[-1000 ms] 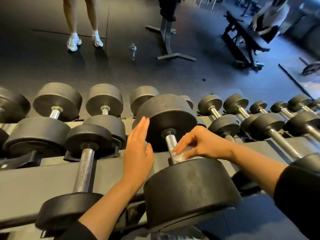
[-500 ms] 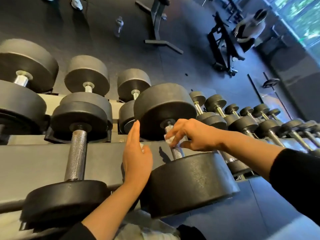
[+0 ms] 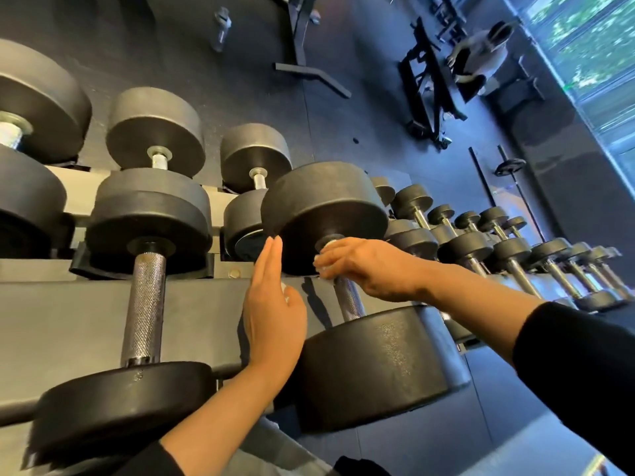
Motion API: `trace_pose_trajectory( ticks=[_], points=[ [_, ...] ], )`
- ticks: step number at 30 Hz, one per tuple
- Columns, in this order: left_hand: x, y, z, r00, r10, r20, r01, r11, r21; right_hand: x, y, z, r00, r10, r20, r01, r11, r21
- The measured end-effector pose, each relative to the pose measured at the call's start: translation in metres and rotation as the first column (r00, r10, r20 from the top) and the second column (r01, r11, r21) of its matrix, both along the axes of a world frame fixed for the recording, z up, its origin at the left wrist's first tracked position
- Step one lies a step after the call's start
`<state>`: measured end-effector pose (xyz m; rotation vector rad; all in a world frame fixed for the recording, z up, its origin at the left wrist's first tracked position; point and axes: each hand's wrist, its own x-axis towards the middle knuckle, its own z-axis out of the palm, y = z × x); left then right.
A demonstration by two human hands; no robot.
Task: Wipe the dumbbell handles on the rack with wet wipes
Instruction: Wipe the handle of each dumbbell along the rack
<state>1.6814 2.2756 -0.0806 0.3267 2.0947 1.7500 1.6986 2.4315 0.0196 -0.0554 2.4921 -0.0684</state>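
Gripping the far end of the knurled steel handle (image 3: 350, 298) at centre frame, your right hand (image 3: 369, 267) curls its fingers round a crumpled white wet wipe (image 3: 323, 266), pressed where the bar meets the far rubber head (image 3: 324, 214) of the big dumbbell. That head is a thick matte black cylinder with a dull, slightly scuffed face; the near head (image 3: 381, 367), lower centre, is the same shape and shows a pebbled sheen along its rim. Your left hand (image 3: 273, 309) stands edge-on just left of the handle with fingers straight and together, fingertips near the far head, holding nothing you can see, though a small white fleck shows by the thumb. The grey rack shelf (image 3: 68, 321) runs smooth and flat beneath. At left, a second dumbbell (image 3: 146, 297) shows its cross-hatched chrome grip fully bare. Smaller dumbbells (image 3: 508, 242) with thin shiny bars trail off toward the right edge. A clear bottle (image 3: 221, 27) stands on the dark floor at top. Compared with half a second ago, your right hand has slid further up the handle toward the far head, baring more knurling below it, and the view has tipped further.
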Motion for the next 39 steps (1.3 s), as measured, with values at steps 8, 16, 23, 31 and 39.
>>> trace_pose_trajectory(
  ticks=[8,16,23,31,39],
  points=[
    [0.0,0.001,0.005,1.0,-0.014,0.01,0.014,0.999,0.037,0.007,-0.006,0.023,0.934,-0.239,0.265,0.31,0.912,-0.27],
    [-0.015,0.009,0.037,0.979,-0.03,-0.202,0.051,0.994,0.097,0.014,0.012,0.015,0.877,-0.472,-0.093,0.406,0.83,-0.383],
    [-0.037,0.033,0.042,0.787,-0.245,-0.566,0.153,0.967,-0.205,0.038,0.036,-0.011,0.84,-0.519,-0.155,0.362,0.751,-0.552],
    [-0.038,0.051,0.065,0.565,-0.539,-0.625,0.202,0.825,-0.528,0.055,0.062,-0.047,0.636,-0.72,-0.277,0.422,0.625,-0.657],
    [-0.022,0.063,0.09,0.606,-0.605,-0.517,0.13,0.716,-0.686,0.055,0.055,-0.067,0.606,-0.791,-0.088,0.351,0.365,-0.862]
  ],
)
